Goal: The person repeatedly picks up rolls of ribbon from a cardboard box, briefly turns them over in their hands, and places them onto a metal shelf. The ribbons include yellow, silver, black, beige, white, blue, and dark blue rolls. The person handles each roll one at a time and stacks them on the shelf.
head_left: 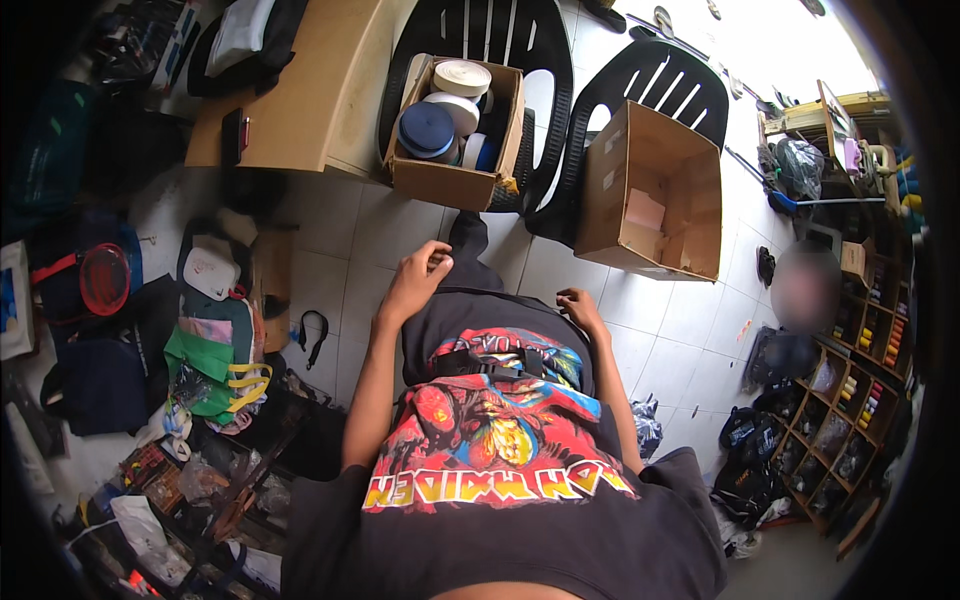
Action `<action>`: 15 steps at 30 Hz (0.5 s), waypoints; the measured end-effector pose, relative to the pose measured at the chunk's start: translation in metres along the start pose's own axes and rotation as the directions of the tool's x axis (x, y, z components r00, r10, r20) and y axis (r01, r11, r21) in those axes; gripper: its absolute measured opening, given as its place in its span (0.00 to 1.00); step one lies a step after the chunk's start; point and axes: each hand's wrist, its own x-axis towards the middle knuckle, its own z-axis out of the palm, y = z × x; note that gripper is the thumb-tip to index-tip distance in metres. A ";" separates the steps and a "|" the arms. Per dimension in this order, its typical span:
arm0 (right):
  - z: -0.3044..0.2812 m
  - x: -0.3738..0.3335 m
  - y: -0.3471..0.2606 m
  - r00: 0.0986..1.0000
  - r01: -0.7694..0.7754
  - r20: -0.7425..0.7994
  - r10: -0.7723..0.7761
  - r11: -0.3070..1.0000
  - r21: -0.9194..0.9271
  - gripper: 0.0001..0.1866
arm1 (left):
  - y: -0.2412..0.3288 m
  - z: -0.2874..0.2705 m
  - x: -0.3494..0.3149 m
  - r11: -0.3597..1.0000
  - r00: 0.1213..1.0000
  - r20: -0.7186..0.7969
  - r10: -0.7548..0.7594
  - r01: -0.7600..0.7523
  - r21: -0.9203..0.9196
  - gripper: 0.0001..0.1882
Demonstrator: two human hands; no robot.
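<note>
My left hand (pixel 422 276) hangs in front of my waist, loosely curled with nothing in it. My right hand (pixel 580 307) is lower at my other side, fingers slightly bent and apart, also holding nothing. Ahead of my left hand, a cardboard box (pixel 440 186) sits on a black plastic chair (pixel 550 90). Inside it are a blue webbing roll (pixel 427 130), a white roll (pixel 462 77) and several others. A second cardboard box (pixel 605 160) lies tilted on another black chair (pixel 660 75), its open side facing me. Neither hand touches the boxes.
A wooden desk (pixel 290 110) stands at the far left. Bags, including a green one (pixel 195 370), and piled materials crowd the left. Shelves with thread spools (pixel 870 330) line the right, near a person (pixel 805 290) and black bags (pixel 750 450). A strap (pixel 315 338) lies on the tiled floor (pixel 690 330).
</note>
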 end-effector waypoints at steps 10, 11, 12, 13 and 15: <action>-0.022 -0.020 -0.008 0.923 -0.269 -0.253 0.290 0.956 0.115 0.14 | -0.062 -0.022 0.241 0.977 0.994 0.106 -0.041 0.017 0.214 0.11; -0.016 -0.025 0.004 0.917 -0.279 -0.269 0.295 0.955 0.098 0.15 | -0.061 -0.019 0.257 0.962 0.989 0.143 -0.025 -0.015 0.272 0.12; -0.013 -0.032 0.006 0.913 -0.278 -0.247 0.324 0.938 0.206 0.16 | -0.061 -0.013 0.270 0.943 0.985 0.174 -0.012 -0.046 0.329 0.12; 0.008 -0.062 0.001 0.902 -0.297 -0.239 0.361 0.918 0.263 0.16 | -0.073 -0.007 0.261 0.918 0.976 0.219 -0.009 -0.079 0.389 0.13; 0.019 -0.074 0.000 0.849 -0.332 -0.293 0.440 0.876 0.351 0.16 | -0.067 0.006 0.291 0.844 0.959 0.280 0.049 -0.190 0.501 0.11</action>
